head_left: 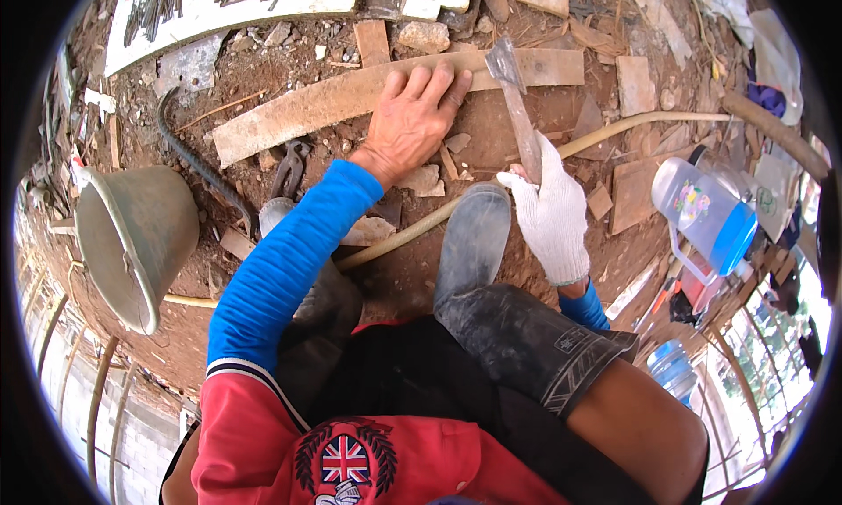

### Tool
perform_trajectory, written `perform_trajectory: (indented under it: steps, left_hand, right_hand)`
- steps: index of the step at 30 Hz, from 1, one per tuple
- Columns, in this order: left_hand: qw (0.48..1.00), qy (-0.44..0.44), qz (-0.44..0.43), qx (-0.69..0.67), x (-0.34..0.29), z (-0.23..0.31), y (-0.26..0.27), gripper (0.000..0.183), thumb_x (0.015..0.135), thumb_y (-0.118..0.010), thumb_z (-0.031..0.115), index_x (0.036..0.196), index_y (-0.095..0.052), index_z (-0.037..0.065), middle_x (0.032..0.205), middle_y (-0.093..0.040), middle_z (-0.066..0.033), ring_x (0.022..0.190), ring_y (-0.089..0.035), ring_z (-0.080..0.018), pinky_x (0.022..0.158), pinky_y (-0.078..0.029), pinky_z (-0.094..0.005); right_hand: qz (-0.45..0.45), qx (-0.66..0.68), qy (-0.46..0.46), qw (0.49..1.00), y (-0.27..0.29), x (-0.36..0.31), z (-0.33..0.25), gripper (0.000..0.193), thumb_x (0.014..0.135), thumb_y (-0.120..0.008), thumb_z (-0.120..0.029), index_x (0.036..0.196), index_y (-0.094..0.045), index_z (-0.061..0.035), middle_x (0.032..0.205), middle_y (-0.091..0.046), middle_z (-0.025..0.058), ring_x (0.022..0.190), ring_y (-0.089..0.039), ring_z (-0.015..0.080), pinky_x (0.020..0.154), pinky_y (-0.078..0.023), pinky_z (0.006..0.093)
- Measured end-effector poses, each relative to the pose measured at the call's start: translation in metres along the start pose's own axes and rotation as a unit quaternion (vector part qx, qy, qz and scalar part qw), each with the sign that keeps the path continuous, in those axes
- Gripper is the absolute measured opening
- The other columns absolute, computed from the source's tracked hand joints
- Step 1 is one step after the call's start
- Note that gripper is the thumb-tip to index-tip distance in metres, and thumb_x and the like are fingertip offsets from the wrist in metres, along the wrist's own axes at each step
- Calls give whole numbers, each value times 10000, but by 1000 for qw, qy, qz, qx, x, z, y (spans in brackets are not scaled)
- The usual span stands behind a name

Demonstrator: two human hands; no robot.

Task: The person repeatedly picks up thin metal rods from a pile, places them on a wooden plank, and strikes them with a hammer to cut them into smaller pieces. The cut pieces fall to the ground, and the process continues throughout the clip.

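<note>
A long, thin wooden plank (pixel 289 117) lies across the dirt ahead of me. My bare left hand (pixel 412 115) presses on it, with the fingers bent over its top and far edge; the thumb is hidden. In a white knit glove, my right hand (pixel 551 211) is closed round the wooden handle of a hatchet-like tool (pixel 524 132). Its grey metal head is over the plank, right of my left hand; whether it touches the wood I cannot tell. Dark pincers (pixel 289 167) lie on the ground near my left forearm.
At left stands a tilted grey-green bucket (pixel 140 242) beside a bent black ribbed bar (pixel 197 145). A long pale pole (pixel 412 231) passes by my boots (pixel 474 233). A clear and blue jug (pixel 706 211) lies right. Metal pieces lie on a white board (pixel 228 10); wood scraps and stones litter the dirt.
</note>
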State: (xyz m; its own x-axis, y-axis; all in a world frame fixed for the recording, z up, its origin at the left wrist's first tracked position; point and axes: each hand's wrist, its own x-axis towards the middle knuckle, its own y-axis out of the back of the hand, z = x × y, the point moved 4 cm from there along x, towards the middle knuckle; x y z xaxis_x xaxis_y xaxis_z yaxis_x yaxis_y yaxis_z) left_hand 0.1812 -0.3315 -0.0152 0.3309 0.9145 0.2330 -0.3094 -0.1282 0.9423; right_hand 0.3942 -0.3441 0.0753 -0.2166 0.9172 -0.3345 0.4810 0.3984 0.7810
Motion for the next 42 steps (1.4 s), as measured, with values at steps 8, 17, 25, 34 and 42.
perform_trajectory:
  steps: [8,17,25,34,42]
  left_hand:
    - [999,9,-36,-17,-4,-3,-3,665,923,-645,124,1585,-586,89,1429,-562,-142,1171,-563,-310,987,-461,-468]
    - [999,8,-38,-18,0,-5,-1,630,934,-632,141,1561,-608,82,1392,-575,-129,1147,-563,-294,975,-453,-445]
    - [1000,0,-23,-4,-1,-1,-6,655,941,-626,127,1593,-574,80,1402,-565,-132,1164,-557,-297,982,-452,-451]
    - [1000,7,1,-24,-3,-7,-3,678,926,-655,140,1598,-573,93,1410,-569,-103,1144,-553,-290,1000,-443,-470]
    - [999,0,14,-34,-4,-7,-7,694,910,-715,156,1594,-594,152,1387,-590,-85,1139,-566,-287,997,-444,-470]
  right_hand:
    - [6,-86,2,996,-9,6,3,624,1019,-775,-287,1530,-558,-2,1083,-775,287,959,-789,428,808,-625,459]
    - [50,-26,34,998,6,4,-13,623,1028,-766,-303,1515,-554,22,994,-783,266,881,-796,419,741,-631,464]
    - [24,15,2,1000,0,3,0,559,1050,-737,-268,1489,-556,26,932,-792,217,847,-805,370,711,-620,429]
    - [29,2,25,999,6,3,4,534,1049,-741,-218,1476,-562,48,971,-811,174,842,-810,293,753,-627,389]
    - [11,34,4,999,7,-1,4,630,998,-815,-266,1480,-573,60,1034,-806,207,895,-811,312,782,-630,397]
